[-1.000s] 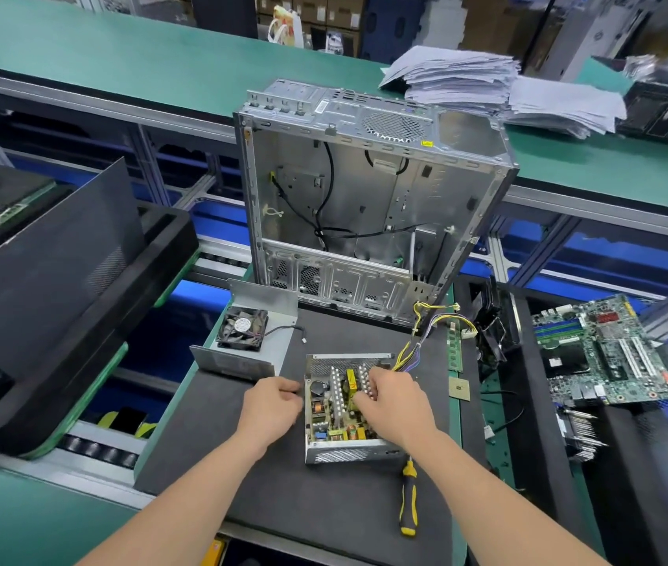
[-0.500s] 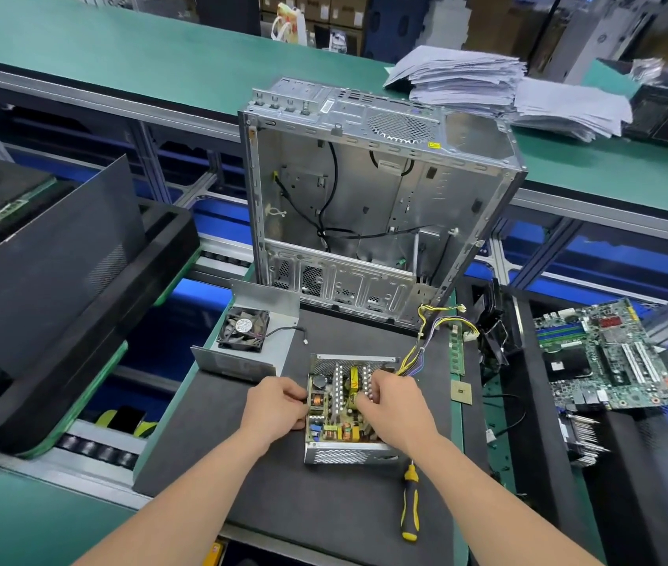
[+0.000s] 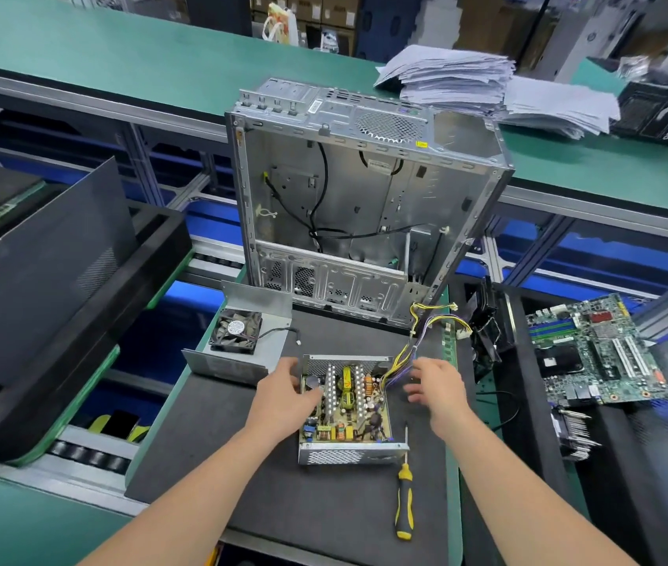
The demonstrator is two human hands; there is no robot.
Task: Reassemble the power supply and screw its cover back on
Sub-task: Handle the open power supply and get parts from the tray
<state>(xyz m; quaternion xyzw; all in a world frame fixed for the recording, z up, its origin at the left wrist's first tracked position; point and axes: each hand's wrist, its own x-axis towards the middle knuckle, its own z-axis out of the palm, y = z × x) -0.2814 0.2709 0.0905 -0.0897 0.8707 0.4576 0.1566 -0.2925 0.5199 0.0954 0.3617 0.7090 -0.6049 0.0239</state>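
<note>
The uncovered power supply [image 3: 344, 406] is laid on the desk [image 3: 316, 508], steadied by the loosely open left hand [image 3: 287, 398], the right hand [image 3: 434, 386] held open just beside it, cover [image 3: 242, 349] and screwdriver [image 3: 403, 496] kept near for refitting.

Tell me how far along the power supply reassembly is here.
Done: the board sits inside the open case. In hand: the left hand touches the case's left wall; the right hand hovers open by the wires, holding nothing. Left: the cover, with the fan on it, lies apart to the left, and the screwdriver lies untouched on the mat, so closing and screwing remain.
</note>
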